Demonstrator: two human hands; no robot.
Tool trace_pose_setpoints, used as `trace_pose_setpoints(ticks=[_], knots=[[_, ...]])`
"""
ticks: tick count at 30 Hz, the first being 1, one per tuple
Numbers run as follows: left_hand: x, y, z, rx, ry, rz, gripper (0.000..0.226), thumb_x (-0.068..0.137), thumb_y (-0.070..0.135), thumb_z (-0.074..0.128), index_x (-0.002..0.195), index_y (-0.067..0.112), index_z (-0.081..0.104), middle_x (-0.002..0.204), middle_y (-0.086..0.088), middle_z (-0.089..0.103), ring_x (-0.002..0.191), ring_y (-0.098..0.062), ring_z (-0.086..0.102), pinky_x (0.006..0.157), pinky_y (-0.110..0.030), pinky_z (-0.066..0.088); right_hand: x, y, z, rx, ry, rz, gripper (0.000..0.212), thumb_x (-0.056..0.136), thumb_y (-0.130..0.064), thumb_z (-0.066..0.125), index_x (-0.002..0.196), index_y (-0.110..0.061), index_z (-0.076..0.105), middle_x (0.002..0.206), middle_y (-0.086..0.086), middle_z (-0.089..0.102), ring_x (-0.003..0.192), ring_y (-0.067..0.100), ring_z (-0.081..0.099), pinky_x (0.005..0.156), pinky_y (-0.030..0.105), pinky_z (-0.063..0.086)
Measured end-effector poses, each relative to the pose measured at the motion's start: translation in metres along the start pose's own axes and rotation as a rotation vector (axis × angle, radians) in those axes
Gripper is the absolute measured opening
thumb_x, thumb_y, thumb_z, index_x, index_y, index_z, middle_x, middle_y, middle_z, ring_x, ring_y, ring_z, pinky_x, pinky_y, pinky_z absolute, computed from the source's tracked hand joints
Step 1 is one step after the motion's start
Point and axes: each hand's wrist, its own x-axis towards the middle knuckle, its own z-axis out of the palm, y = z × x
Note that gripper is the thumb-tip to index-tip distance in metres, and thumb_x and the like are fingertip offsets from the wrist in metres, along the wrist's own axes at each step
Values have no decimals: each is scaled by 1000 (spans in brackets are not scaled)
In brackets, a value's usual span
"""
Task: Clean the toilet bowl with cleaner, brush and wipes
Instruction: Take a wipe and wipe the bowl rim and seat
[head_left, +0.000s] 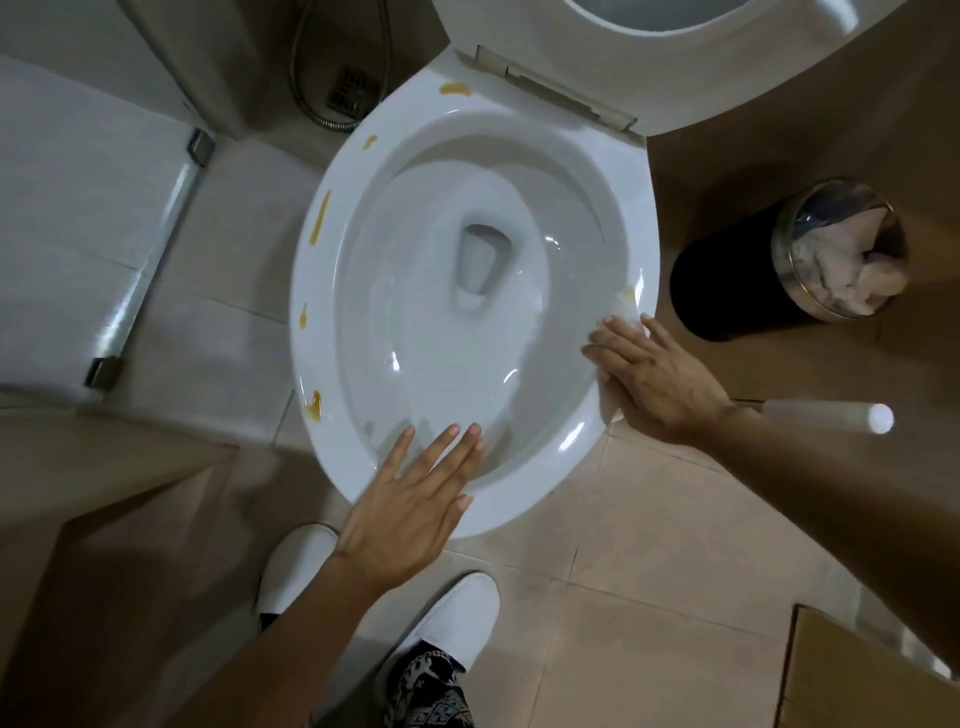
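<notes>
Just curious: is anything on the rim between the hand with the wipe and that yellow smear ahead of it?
Nothing visible: the right hand presses the wipe on the rim, and the smear lies just beyond, bare rim between.

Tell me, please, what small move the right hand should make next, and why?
Probably slide the right hand, pressing the white wipe flat on the toilet rim, forward along the rim onto the yellow smear just ahead of its fingertips. The left hand lies flat on the front rim, steadying. More yellow stains wait on the far side.
</notes>
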Motion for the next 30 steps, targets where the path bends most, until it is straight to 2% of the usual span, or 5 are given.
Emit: trace_pose_setpoints(ticks=[5,8,14,22,30], knots=[[2,1,3,14,24,-28,55,98,33,23,149,11,27,156,-4,22,144,-19,18,113,-47,19,9,20,-12,-130,-88,-61,52,89,-32,46,135,-9,54,142,11,50,135,28,44,114,48,16],[2,2,3,0,30,-45,57,97,33,27,149,10,27,156,-4,22,144,-19,18,113,-47,19,29,37,-23,-168,-46,16,54,92,-30,32,134,-5,54,141,16,50,130,31,49,110,55,27],[2,2,5,4,47,-73,59,96,35,29,149,10,27,156,-6,21,144,-18,15,114,-47,18,40,34,-27,-201,-112,77,64,90,-30,15,132,0,53,145,19,44,137,32,39,114,50,20],[2,2,4,14,56,-78,59,96,35,28,148,8,28,156,-7,23,144,-18,16,114,-47,19,16,1,-7,-218,-43,-85,49,87,-30,29,107,-8,69,109,7,68,116,27,59,109,48,15],[3,3,6,-6,72,-92,59,96,35,30,147,8,31,155,-6,25,144,-18,18,113,-47,21,45,23,-30,-250,-161,51,48,96,-28,27,132,-12,54,144,3,48,140,20,33,116,47,12]])
